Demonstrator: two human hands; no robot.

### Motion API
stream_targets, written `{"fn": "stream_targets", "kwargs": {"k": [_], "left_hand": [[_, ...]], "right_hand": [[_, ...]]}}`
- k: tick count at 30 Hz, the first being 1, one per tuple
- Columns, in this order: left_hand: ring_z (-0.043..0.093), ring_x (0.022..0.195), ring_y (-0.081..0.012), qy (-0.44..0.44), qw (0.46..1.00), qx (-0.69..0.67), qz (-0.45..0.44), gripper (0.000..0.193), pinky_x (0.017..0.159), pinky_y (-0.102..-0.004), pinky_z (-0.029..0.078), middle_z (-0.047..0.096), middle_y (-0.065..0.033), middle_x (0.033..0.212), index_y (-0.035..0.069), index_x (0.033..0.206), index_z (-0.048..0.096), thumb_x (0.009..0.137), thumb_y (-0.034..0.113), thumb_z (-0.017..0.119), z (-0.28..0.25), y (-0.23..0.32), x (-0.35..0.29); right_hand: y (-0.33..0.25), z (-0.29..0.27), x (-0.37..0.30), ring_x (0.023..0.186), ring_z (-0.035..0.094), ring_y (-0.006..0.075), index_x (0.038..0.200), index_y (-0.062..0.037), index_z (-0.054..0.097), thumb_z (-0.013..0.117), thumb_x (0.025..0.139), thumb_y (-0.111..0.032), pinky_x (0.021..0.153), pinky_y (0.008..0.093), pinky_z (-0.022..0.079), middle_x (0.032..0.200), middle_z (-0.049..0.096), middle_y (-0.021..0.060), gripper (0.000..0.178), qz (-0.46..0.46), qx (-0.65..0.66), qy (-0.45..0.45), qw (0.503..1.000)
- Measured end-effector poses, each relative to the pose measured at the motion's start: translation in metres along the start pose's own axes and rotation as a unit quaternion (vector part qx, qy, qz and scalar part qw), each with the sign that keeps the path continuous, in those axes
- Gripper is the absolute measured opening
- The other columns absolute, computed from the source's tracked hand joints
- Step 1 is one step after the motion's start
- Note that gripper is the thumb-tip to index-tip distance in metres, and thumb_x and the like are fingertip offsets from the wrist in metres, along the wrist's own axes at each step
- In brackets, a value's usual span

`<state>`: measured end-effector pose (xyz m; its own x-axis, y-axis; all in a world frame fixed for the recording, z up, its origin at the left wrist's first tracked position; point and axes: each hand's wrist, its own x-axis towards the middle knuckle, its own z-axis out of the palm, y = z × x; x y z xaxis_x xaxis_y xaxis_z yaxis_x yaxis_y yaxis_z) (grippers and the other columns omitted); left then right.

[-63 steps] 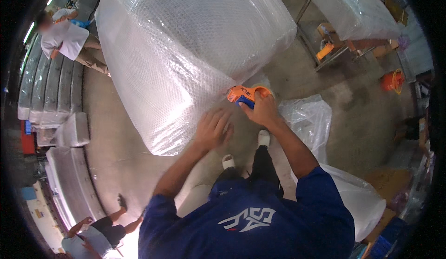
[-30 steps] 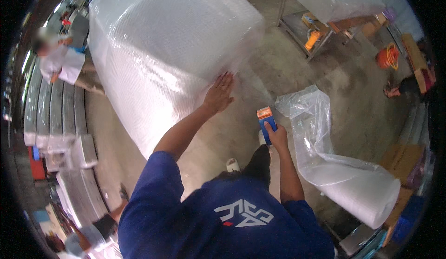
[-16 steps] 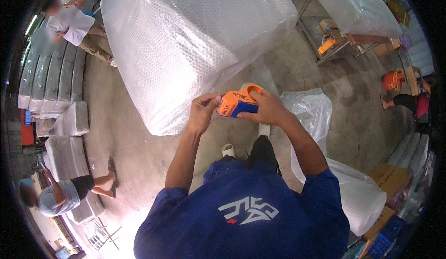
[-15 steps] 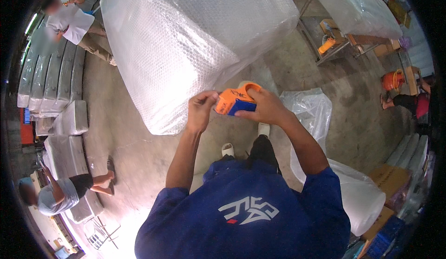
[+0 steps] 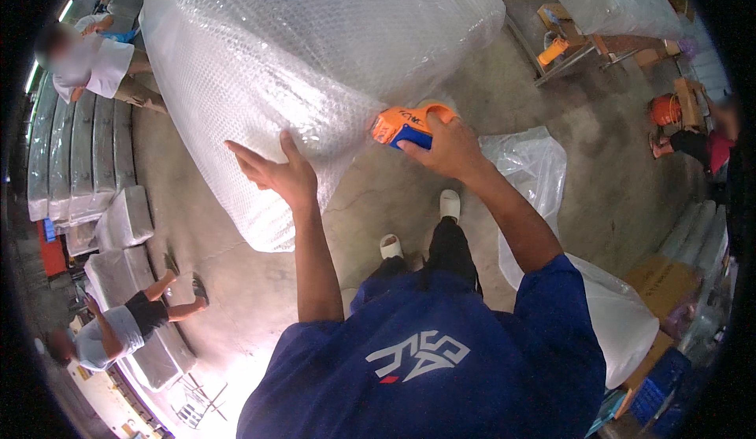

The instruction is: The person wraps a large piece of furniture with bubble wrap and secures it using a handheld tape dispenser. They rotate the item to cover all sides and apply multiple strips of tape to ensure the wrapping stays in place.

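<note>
A large object wrapped in clear bubble wrap (image 5: 260,69) fills the upper middle, its loose lower flap hanging toward me. My right hand (image 5: 450,149) grips an orange and blue tape dispenser (image 5: 411,128) with a roll of tape in it. The dispenser's front end is up against the wrap's near edge. My left hand (image 5: 282,173) is open in front of the flap, thumb and fingers spread, and holds nothing. Whether its fingers touch the plastic I cannot tell.
Loose clear plastic (image 5: 529,167) lies on the floor to my right, beside a bubble wrap roll (image 5: 618,321). Wrapped panels (image 5: 83,151) stand at the left. Two people are at the left and one at the far right. A metal-framed table (image 5: 551,69) stands at the upper right.
My left hand has left the dispenser's front end, moved left and spread open. My right hand has brought the dispenser up and forward to the wrap.
</note>
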<state>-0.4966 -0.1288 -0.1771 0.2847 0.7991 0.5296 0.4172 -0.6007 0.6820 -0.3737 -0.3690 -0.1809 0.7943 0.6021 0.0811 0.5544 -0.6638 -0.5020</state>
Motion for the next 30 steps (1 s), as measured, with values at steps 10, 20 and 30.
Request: {"fn": "stream_targets", "kwargs": {"k": [10,20,30], "left_hand": [[0.020,0.157,-0.0350,-0.293,0.502,0.381,0.719,0.067,0.130,-0.0455,0.008,0.025,-0.0231,0.167,-0.007,0.158,0.025,0.100,0.021,0.041,0.072,0.043,-0.049],[0.013,0.159,-0.0315,-0.244,0.494,0.437,0.711,0.064,0.130,-0.0458,0.001,0.019,-0.0215,0.169,-0.010,0.157,0.025,0.104,0.023,0.035,0.119,0.025,-0.074],[0.034,0.150,-0.0371,-0.592,0.760,-0.094,0.251,0.069,0.125,-0.0447,0.022,0.037,-0.0260,0.160,-0.004,0.157,0.034,0.104,0.037,0.052,0.103,0.060,-0.113]], "right_hand": [[0.088,0.023,0.019,0.092,0.071,0.0460,0.108,0.0057,0.066,0.073,0.084,-0.061,0.079,0.0528,0.056,0.094,0.071,0.0285,0.071,0.045,0.075,0.093,0.992],[0.146,0.074,-0.001,0.099,0.071,0.0454,0.108,0.0050,0.072,0.067,0.088,-0.065,0.086,0.0521,0.055,0.099,0.073,0.0288,0.073,0.394,0.187,0.035,0.899],[0.082,0.016,-0.133,0.095,0.072,0.0372,0.119,-0.0011,0.070,0.078,0.084,-0.056,0.085,0.0440,0.054,0.106,0.073,0.0241,0.065,0.273,0.288,0.019,0.918]]}}
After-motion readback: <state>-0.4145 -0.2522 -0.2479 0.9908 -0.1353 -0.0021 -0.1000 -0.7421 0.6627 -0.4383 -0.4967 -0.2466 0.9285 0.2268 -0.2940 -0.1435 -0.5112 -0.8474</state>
